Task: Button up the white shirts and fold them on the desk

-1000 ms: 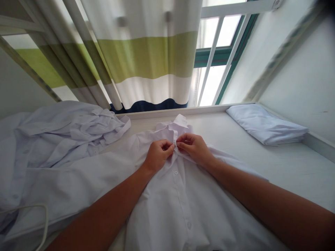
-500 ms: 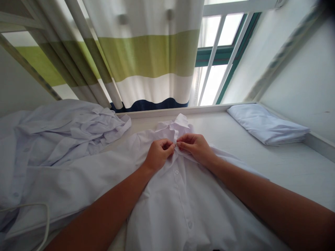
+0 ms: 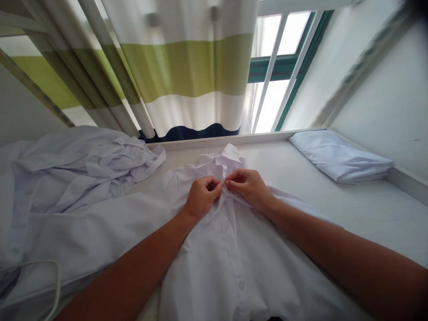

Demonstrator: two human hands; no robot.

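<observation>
A white button-up shirt (image 3: 203, 263) lies spread front side up, its collar (image 3: 230, 154) at the far end. Just below the collar, my left hand (image 3: 203, 195) pinches one edge of the front placket between thumb and fingers. My right hand (image 3: 249, 187) pinches the same spot from the other side, and the fingertips of both hands nearly meet. Whatever small part sits between the fingertips is hidden. Lower on the placket a button (image 3: 224, 219) shows, with another button (image 3: 241, 285) nearer to me.
A crumpled heap of white shirts (image 3: 83, 165) lies at the left. At the far right is a folded white garment (image 3: 341, 156) on the white surface (image 3: 374, 214). A pale cable (image 3: 57, 281) loops at the lower left. Behind a low ledge hang striped curtains (image 3: 187, 67) beside a barred window (image 3: 281, 67).
Both hands keep their pinch on the placket at almost the same place. The view has shifted very slightly; otherwise nothing has visibly moved.
</observation>
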